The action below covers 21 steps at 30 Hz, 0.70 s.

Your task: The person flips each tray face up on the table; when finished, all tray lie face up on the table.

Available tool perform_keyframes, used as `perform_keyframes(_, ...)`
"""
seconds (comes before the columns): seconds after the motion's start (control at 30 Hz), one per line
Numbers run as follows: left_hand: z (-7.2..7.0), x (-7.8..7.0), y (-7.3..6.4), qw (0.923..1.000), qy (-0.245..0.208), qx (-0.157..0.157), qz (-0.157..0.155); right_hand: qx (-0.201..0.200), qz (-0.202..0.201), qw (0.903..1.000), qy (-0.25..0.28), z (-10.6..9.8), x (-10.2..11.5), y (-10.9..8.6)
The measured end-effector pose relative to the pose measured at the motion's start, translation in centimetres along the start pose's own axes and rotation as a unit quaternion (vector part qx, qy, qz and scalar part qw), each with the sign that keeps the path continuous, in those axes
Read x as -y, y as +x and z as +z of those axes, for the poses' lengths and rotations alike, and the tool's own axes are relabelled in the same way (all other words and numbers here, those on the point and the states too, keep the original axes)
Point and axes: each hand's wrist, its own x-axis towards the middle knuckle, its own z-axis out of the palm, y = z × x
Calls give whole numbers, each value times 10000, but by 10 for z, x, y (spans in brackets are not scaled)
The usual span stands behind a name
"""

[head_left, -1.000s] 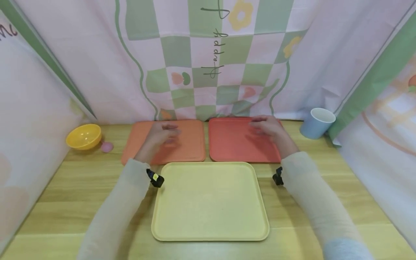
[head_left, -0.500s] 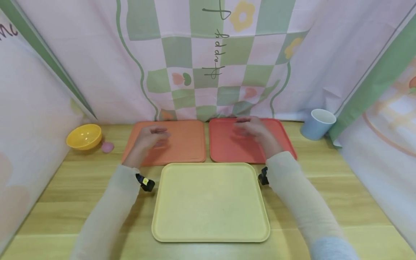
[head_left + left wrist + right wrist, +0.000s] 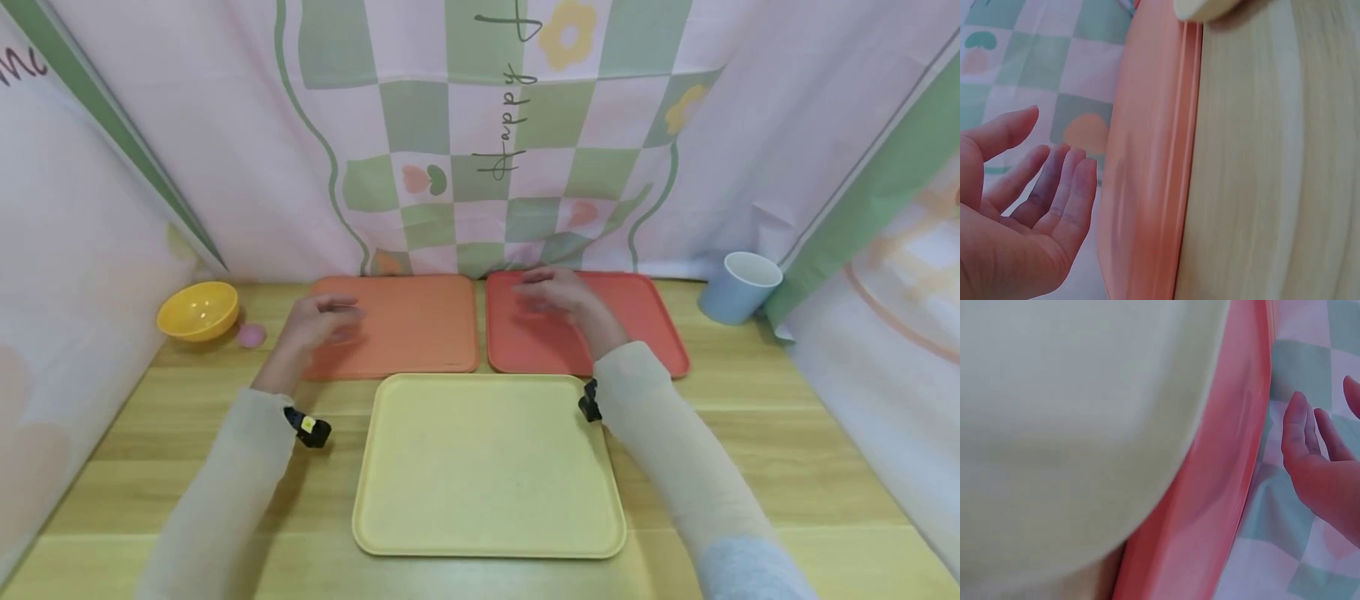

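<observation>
My left hand (image 3: 313, 327) hovers over the left end of an orange tray (image 3: 408, 325), its fingers loosely bent and nothing in them. In the left wrist view the same hand (image 3: 1035, 200) shows an empty palm beside the tray's rim. Over the red tray (image 3: 622, 317) hangs my right hand (image 3: 562, 297), also holding nothing; the right wrist view shows its relaxed fingers (image 3: 1297, 428). A pale yellow tray (image 3: 491, 467) lies nearest to me, in front of the other two. Its corner fills much of the right wrist view.
A yellow bowl (image 3: 198, 312) stands at the back left of the wooden table (image 3: 135, 467), with a small pink ball-like thing (image 3: 251, 336) beside it. At the back right is a light blue cup (image 3: 738, 287). A checkered curtain (image 3: 480, 125) hangs behind the trays.
Both hands have shifted to the left above the trays, the left toward the orange tray's outer end, the right toward the red tray's inner side. The trays, bowl and cup stay put.
</observation>
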Motion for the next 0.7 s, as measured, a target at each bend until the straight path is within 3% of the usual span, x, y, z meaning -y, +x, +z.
perform_keyframes(0.13,-10,4,-3,9999,34,-141,-8,130,16,9998,123,7,2,4)
perform_keyframes(0.33,-30,12,-6,9991,-320,-259,-61,244,-67,9994,242,22,6,10)
perform_keyframes(0.5,-47,22,-10,9986,-404,-292,-172,240,146,9992,275,34,7,16)
perform_keyframes(0.7,-61,28,-14,9951,-923,-309,-153,320,224,9982,463,47,8,23)
